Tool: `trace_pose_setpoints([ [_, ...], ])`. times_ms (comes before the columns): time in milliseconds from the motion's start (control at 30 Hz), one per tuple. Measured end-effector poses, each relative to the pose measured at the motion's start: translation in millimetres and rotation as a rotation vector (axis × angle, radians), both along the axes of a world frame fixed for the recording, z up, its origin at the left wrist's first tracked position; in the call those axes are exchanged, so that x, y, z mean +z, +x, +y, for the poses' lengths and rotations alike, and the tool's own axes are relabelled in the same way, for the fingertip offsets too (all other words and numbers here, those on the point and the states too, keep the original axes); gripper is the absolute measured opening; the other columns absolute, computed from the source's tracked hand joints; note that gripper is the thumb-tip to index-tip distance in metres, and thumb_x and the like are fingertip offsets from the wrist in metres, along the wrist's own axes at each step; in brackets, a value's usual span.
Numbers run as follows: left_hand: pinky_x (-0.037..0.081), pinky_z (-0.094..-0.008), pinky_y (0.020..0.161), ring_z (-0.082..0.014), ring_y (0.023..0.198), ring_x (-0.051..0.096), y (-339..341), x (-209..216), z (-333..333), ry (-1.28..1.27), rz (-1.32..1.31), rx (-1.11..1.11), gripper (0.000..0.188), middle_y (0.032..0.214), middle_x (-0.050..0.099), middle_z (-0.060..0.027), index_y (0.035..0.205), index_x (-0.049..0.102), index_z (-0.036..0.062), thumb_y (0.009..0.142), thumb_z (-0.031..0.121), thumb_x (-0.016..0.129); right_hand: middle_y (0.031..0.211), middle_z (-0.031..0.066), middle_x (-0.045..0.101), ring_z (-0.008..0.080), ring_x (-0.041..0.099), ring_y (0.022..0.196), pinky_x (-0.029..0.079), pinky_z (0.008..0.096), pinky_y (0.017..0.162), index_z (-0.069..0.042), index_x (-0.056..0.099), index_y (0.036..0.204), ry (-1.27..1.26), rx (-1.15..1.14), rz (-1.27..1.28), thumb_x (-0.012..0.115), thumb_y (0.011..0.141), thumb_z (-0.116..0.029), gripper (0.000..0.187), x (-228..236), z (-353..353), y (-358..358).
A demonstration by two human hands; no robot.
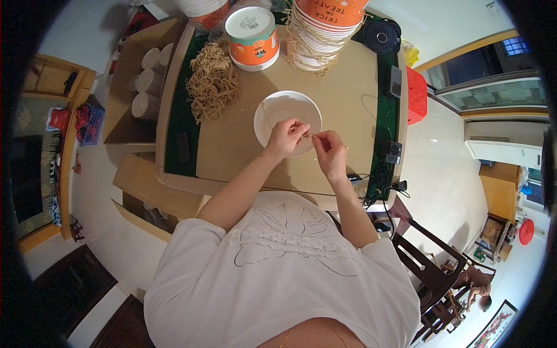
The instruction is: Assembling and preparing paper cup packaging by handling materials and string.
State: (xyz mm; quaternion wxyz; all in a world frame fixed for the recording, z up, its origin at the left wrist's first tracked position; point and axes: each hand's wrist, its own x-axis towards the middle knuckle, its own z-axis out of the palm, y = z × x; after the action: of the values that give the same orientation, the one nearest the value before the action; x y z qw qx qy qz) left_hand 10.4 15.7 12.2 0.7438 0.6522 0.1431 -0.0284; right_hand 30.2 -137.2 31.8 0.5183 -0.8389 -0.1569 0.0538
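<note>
A white round paper bucket [270,110] stands on the cardboard-covered table in front of me, its inside facing up. A thin tan cord [264,110] shows over its far left wall. My left hand [286,138] is over the bucket, fingertips pinched on the thin cord. Close beside it, at the bucket's near right rim, my right hand [331,155] pinches the cord too, thumb against forefinger. Only a short bit of cord shows between the hands; the rest is hidden by the fingers. A tangled pile of tan cords [212,82] lies to the left.
An orange printed bucket [254,43] sits upside down behind. Right of it rises a nested stack of buckets [316,43] with cords hanging round it. A black fan [381,36] and cables [380,188] line the right edge. Cardboard boxes [130,124] stand left; a person [477,284] is far right.
</note>
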Motion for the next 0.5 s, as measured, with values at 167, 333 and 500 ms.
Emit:
trace_pose_setpoints([
  [167,0.041,-0.0217,0.046,-0.0072,0.051,0.051,0.8,-1.5,-5.0,-0.121,0.09,0.072,0.02,0.069,0.061,-0.0052,0.081,0.052,0.0,0.091,0.018,0.055,0.072,0.0068,0.059,0.0094,0.056,0.062,0.046,0.0235,0.057,0.001,0.059,0.084,0.0,0.01,0.004,0.063,0.083,-0.006,0.007,-1.3,1.2,-1.0],
  [333,0.041,-0.0214,0.047,-0.0077,0.054,0.052,2.9,6.3,-1.0,-0.125,0.016,0.13,0.019,0.074,0.061,-0.0061,0.084,0.051,0.0003,0.092,0.017,0.052,0.071,0.0056,0.058,0.0084,0.053,0.06,0.044,0.0229,0.055,0.0,0.06,0.084,0.03,0.013,-0.021,0.063,0.083,-0.005,0.006,-8.0,-1.4,-0.9],
  [500,0.041,-0.0225,0.048,-0.009,0.059,0.055,4.2,8.0,2.5,-0.128,0.042,0.044,0.018,0.073,0.061,-0.0057,0.084,0.052,0.0004,0.092,0.016,0.051,0.071,0.0039,0.055,0.0085,0.048,0.055,0.041,0.0233,0.051,0.0,0.061,0.086,0.031,-0.031,0.064,0.063,0.083,-0.003,0.004,2.2,5.0,-1.0],
])
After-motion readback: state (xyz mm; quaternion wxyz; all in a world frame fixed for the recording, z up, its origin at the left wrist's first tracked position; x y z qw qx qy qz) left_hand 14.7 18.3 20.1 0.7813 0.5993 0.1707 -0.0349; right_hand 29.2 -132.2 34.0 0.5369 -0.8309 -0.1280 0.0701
